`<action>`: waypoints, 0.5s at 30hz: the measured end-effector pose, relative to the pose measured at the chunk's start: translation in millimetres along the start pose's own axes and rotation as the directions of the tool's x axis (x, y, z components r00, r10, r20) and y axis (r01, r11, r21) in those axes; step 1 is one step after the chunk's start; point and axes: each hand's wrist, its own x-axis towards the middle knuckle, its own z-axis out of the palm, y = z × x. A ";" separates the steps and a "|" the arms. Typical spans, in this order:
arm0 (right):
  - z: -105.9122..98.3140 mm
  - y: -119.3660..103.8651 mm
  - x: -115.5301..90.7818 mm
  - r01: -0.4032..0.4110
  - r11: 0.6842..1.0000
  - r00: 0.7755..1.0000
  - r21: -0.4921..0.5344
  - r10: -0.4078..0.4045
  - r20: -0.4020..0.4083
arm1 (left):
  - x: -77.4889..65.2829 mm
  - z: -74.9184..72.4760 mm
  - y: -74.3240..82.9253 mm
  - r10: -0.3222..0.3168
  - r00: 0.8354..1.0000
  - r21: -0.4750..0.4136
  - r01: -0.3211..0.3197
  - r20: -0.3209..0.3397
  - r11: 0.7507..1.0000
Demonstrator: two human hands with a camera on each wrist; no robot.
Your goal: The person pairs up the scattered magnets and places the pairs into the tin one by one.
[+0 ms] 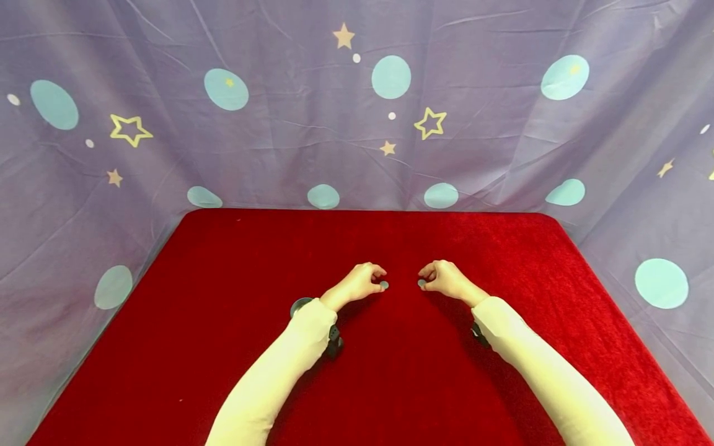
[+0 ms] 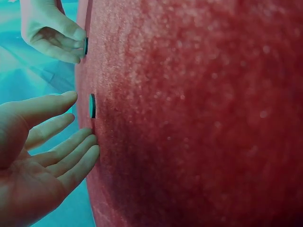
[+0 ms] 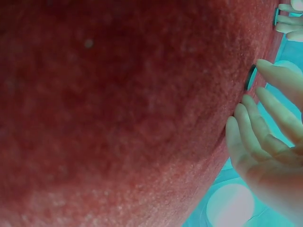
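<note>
Two small flat round discs, dark-edged with a pale greenish-grey face, lie on a red cloth-covered table. Beside the left disc is my left hand. In the left wrist view its fingers are spread and the near disc sits just beyond the fingertips, apart from them. My right hand is at the right disc. In the right wrist view the thumb tip is very close to that disc, whether touching I cannot tell; the other fingers are extended and loosely bent.
Partly hidden by the left sleeve, a round grey-rimmed object rests on the red table. A purple curtain with stars and dots hangs around the table's back and sides. Dark wrist cameras are strapped under the sleeves.
</note>
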 end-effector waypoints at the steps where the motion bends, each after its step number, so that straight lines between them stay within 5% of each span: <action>1: 0.2 0.2 0.1 0.000 1.000 1.000 -0.002 0.000 0.001 | 7.8 13.4 -18.7 -0.004 1.000 -0.002 0.004 0.004 1.000; 3: 0.5 0.7 0.6 0.001 1.000 1.000 -0.010 -0.001 0.003 | 12.8 22.3 -28.0 -0.012 1.000 0.018 0.012 0.001 1.000; 5: 0.8 0.9 1.4 0.002 1.000 1.000 -0.018 -0.002 0.004 | 10.1 17.7 -20.0 -0.018 1.000 0.032 0.018 -0.001 0.999; 12: 1.4 2.1 3.5 0.016 0.999 1.000 -0.048 -0.016 0.001 | -23.4 -48.6 74.7 -0.026 1.000 0.089 0.025 0.016 0.996; 15: 1.4 2.0 3.9 0.018 0.999 1.000 -0.048 -0.017 0.007 | -23.9 -50.4 79.4 -0.027 1.000 0.106 0.026 0.011 0.994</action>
